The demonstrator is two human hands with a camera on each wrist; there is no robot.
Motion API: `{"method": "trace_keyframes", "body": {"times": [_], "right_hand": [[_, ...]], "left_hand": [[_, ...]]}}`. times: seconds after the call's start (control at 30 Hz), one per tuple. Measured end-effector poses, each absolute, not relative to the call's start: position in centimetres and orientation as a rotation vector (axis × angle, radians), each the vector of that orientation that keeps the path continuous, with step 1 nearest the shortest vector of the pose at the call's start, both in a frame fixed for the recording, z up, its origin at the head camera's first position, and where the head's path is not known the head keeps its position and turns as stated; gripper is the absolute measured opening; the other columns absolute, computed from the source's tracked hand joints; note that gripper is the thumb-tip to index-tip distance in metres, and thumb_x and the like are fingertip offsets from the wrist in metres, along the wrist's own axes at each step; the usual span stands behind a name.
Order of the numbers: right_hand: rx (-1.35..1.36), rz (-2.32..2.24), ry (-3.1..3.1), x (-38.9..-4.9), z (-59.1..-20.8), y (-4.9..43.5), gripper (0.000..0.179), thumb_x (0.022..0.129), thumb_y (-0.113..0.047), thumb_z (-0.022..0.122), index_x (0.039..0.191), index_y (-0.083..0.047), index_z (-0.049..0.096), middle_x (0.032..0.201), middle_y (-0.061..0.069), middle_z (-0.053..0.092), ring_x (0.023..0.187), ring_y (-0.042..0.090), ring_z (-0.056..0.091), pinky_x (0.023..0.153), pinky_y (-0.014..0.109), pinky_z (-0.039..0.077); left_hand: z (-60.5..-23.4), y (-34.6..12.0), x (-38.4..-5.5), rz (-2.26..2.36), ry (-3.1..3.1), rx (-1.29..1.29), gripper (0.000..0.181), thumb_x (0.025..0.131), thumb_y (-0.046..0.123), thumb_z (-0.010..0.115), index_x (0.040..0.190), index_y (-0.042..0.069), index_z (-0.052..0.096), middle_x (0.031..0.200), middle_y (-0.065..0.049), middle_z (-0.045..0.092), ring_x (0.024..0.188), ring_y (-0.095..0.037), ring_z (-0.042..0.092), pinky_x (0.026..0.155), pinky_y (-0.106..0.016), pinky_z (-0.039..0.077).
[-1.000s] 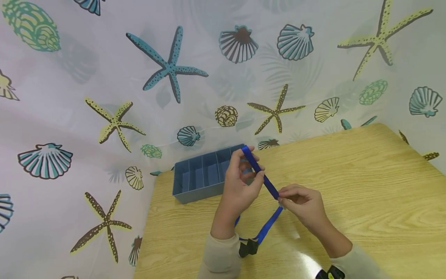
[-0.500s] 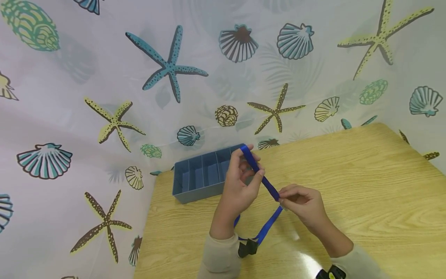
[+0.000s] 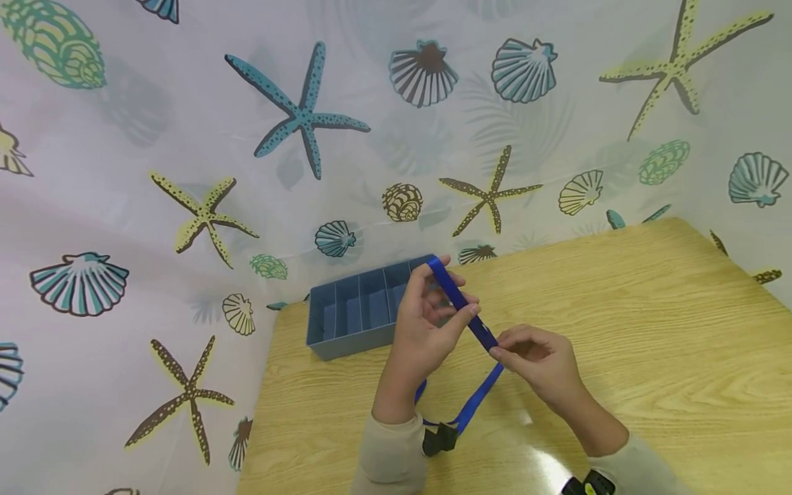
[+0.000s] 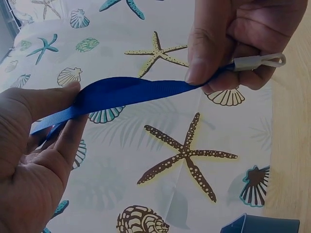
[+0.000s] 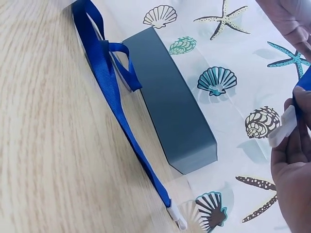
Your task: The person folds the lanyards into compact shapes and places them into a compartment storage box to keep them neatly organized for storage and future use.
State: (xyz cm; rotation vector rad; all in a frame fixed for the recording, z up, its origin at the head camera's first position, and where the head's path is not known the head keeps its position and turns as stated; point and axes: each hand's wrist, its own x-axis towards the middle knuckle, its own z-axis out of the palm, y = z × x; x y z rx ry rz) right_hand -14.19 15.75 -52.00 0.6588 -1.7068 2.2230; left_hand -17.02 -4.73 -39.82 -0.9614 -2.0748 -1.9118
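I had the blue strap [image 3: 447,283] up in the air over the counter [image 3: 650,330], stretched slantwise between my two hands. My left hand [image 3: 427,323] grasped it between thumb and fingers, the upper end passing over my index finger. My right hand [image 3: 538,361] was the lower and nearer of the two, thumb and fingertips pinching the strap just beside its white clip [image 4: 247,63], which stuck out past my fingers and ended in a narrow loop. As for anything to read, a few pale specks [image 3: 485,328] showed on the strap between my hands, too small for me to make out. The black piece [image 3: 590,484] at my right wrist bore a yellow mark, and that was too small to read as well.

Below, another length of blue strap [image 5: 114,104] ran across the counter, a white clip [image 5: 176,213] at its end; whether it joined the piece I held, I couldn't tell. A second black piece [image 3: 441,438] sat by my left sleeve [image 3: 396,447]. The blue-grey box [image 3: 353,344] stood at the back of the counter, divided into compartments, my left hand covering part of its right end. Behind it hung the white cloth [image 3: 371,75], printed with starfish and shells.
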Motion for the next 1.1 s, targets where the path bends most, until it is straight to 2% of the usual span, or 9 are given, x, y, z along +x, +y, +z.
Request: {"method": "trace_keyframes", "body": {"times": [0.17, 0.33, 0.53, 0.73, 0.83, 0.93, 1.0, 1.1], "right_hand": [[0.631, 2.156, -1.769, -14.12, -51.70, 15.80, 0.016, 0.090, 0.019, 0.072, 0.103, 0.010, 0.070, 0.103, -0.002, 0.076, 0.092, 0.010, 0.074, 0.080, 0.021, 0.061], [0.632, 2.091, -1.804, -14.09, -51.53, 15.67, 0.023, 0.089, 0.022, 0.070, 0.110, 0.012, 0.068, 0.103, -0.001, 0.076, 0.093, 0.010, 0.074, 0.086, 0.023, 0.061], [0.616, 2.108, -1.793, -13.98, -51.39, 15.50, 0.024, 0.089, 0.022, 0.070, 0.110, 0.010, 0.068, 0.101, -0.002, 0.076, 0.089, 0.007, 0.074, 0.075, 0.021, 0.061], [0.717, 2.128, -1.652, -14.09, -51.36, 15.33, 0.023, 0.088, 0.027, 0.066, 0.106, 0.013, 0.073, 0.098, 0.008, 0.077, 0.085, 0.012, 0.074, 0.069, 0.021, 0.060], [0.690, 2.094, -1.663, -14.06, -51.25, 15.38, 0.027, 0.089, 0.027, 0.065, 0.112, 0.014, 0.072, 0.098, 0.007, 0.078, 0.086, 0.012, 0.075, 0.072, 0.021, 0.061], [0.590, 2.032, -1.757, -13.96, -51.08, 15.51, 0.030, 0.092, 0.021, 0.068, 0.120, 0.013, 0.070, 0.099, 0.000, 0.078, 0.090, 0.009, 0.076, 0.079, 0.019, 0.061], [0.524, 1.996, -1.808, -13.95, -50.99, 15.62, 0.030, 0.093, 0.016, 0.069, 0.123, 0.012, 0.069, 0.103, -0.006, 0.078, 0.093, 0.006, 0.075, 0.085, 0.018, 0.060], [0.500, 1.994, -1.799, -14.09, -50.93, 15.76, 0.022, 0.095, 0.015, 0.068, 0.116, 0.015, 0.070, 0.106, -0.007, 0.078, 0.092, 0.007, 0.073, 0.086, 0.017, 0.059]], "left_hand": [[-39.96, -4.75, -17.04, -1.919, -2.068, -0.961, 0.073, 0.095, -0.001, 0.078, 0.156, 0.017, 0.042, 0.128, -0.016, 0.063, 0.105, -0.031, 0.076, 0.087, -0.039, 0.066], [-39.98, -4.75, -17.12, -1.913, -2.061, -0.962, 0.069, 0.099, -0.001, 0.072, 0.158, 0.019, 0.040, 0.129, -0.018, 0.063, 0.106, -0.034, 0.076, 0.091, -0.039, 0.065], [-40.01, -4.93, -17.12, -1.921, -2.066, -0.952, 0.073, 0.101, -0.008, 0.062, 0.161, 0.022, 0.034, 0.130, -0.018, 0.061, 0.107, -0.041, 0.075, 0.091, -0.040, 0.065], [-39.96, -5.12, -17.04, -1.959, -2.064, -0.925, 0.073, 0.104, -0.009, 0.055, 0.163, 0.027, 0.032, 0.132, -0.017, 0.061, 0.108, -0.035, 0.076, 0.090, -0.041, 0.065], [-40.07, -5.15, -17.08, -1.980, -2.055, -0.898, 0.072, 0.105, -0.009, 0.055, 0.163, 0.027, 0.032, 0.131, -0.018, 0.062, 0.109, -0.034, 0.077, 0.089, -0.040, 0.065], [-40.16, -5.16, -17.13, -1.983, -2.050, -0.865, 0.072, 0.104, -0.009, 0.056, 0.162, 0.026, 0.032, 0.128, -0.018, 0.062, 0.109, -0.032, 0.077, 0.082, -0.034, 0.066], [-40.17, -5.15, -17.17, -1.974, -2.052, -0.848, 0.071, 0.104, -0.008, 0.057, 0.162, 0.026, 0.033, 0.126, -0.018, 0.063, 0.109, -0.030, 0.078, 0.072, -0.027, 0.062], [-40.09, -5.14, -17.15, -1.974, -2.047, -0.833, 0.070, 0.105, -0.007, 0.058, 0.162, 0.026, 0.033, 0.126, -0.018, 0.064, 0.109, -0.030, 0.078, 0.062, -0.023, 0.054]]}}
